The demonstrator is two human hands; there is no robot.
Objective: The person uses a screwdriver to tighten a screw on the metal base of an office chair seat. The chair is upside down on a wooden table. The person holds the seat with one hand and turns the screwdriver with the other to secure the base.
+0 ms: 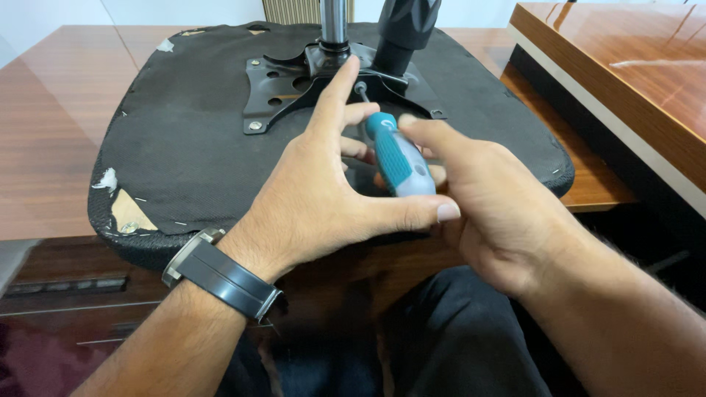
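The screwdriver (397, 158) is gripped between both hands, left hand (323, 198) and right hand (493, 213), fingers closed around its handle; its tip is seated at the metal plate (287, 92) under the chair seat (184, 147). A steady turn is judged necessary.

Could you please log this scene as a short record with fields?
Setting: upturned black fabric chair seat lying on a glossy brown wooden desk
Hardware: black metal mounting plate with a chrome post
Tool: screwdriver with teal and grey handle, tip at the plate
Left hand: around the handle, index finger extended
Right hand: fingers on the handle
Wrist: dark watch on the left
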